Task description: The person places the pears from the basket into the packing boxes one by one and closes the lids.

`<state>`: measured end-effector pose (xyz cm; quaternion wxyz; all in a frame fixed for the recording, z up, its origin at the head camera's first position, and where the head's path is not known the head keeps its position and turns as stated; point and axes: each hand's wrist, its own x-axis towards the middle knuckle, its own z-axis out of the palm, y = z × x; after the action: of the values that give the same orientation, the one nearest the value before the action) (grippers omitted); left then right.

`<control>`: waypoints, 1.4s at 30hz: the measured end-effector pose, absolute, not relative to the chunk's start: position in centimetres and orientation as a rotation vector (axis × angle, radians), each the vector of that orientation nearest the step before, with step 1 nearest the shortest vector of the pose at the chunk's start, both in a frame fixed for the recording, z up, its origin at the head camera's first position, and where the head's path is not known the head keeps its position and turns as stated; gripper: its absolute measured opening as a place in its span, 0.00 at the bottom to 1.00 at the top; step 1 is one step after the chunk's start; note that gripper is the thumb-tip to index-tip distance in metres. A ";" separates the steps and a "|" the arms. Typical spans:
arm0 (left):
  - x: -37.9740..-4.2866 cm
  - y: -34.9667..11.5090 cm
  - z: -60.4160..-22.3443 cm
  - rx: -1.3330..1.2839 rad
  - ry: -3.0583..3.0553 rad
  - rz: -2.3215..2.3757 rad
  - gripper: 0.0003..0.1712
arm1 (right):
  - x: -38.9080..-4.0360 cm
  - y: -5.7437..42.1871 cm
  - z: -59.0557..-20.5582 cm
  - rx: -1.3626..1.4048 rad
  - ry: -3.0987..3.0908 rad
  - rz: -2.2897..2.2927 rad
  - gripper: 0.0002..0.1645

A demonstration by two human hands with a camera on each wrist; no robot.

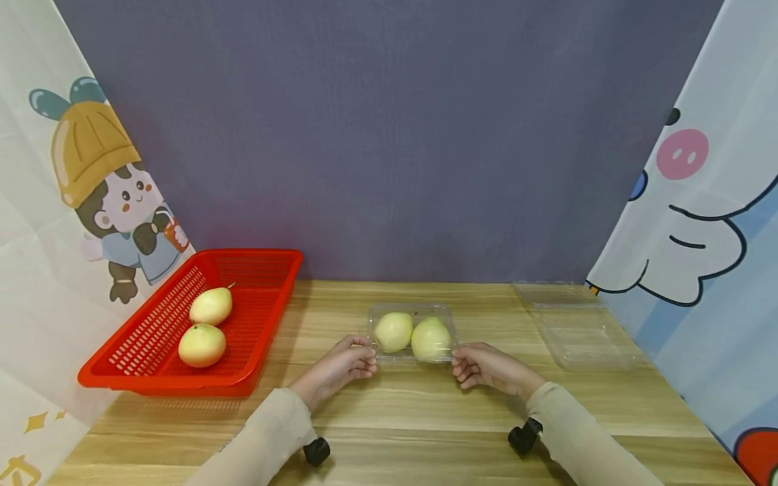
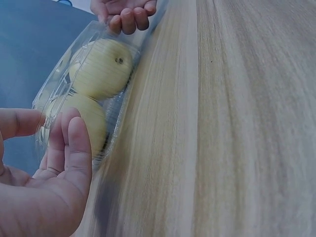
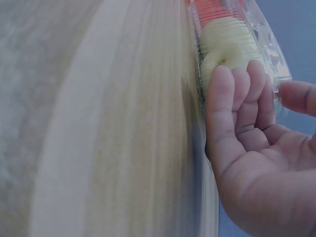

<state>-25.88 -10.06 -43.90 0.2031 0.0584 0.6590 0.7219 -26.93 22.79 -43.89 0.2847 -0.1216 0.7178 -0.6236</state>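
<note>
A lidded clear plastic box [image 1: 410,356] holding two pale yellow pears [image 1: 394,331] stands at mid-table, its lid down over them. At its near left corner, my left hand [image 1: 340,364] pinches the rim between thumb and fingers. My right hand [image 1: 491,368] pinches the rim at the near right corner in the same way. The left wrist view shows the left thumb and fingertips [image 2: 78,131] on the box's edge. In the right wrist view, the curled fingers of my right hand [image 3: 261,143] hide part of a pear behind them.
To the left, a red plastic basket [image 1: 267,351] contains two more pears [image 1: 203,345]. An open clear plastic box [image 1: 586,337] lies at the back right of the wooden table [image 1: 413,432]. A grey panel [image 1: 413,135] rises behind, with printed cloths on both sides.
</note>
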 end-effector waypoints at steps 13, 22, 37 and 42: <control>-25.8 -10.1 -43.8 0.180 1.827 2.029 0.23 | -27.0 22.8 -43.9 -0.328 1.926 -1.660 0.16; -25.8 -10.1 -43.8 0.200 1.853 2.021 0.23 | -26.9 22.7 -43.9 -0.311 1.936 -1.664 0.16; -25.6 -10.3 -43.5 0.222 2.013 1.916 0.26 | -26.9 22.8 -44.0 -0.314 1.931 -1.668 0.17; -25.7 -10.3 -43.5 0.246 2.183 1.808 0.29 | -27.0 22.8 -44.0 -0.311 1.933 -1.665 0.17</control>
<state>-25.74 -10.35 -43.54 0.1476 0.0856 0.7589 0.6284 -26.95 22.81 -44.02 0.2819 -0.1163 0.7217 -0.6215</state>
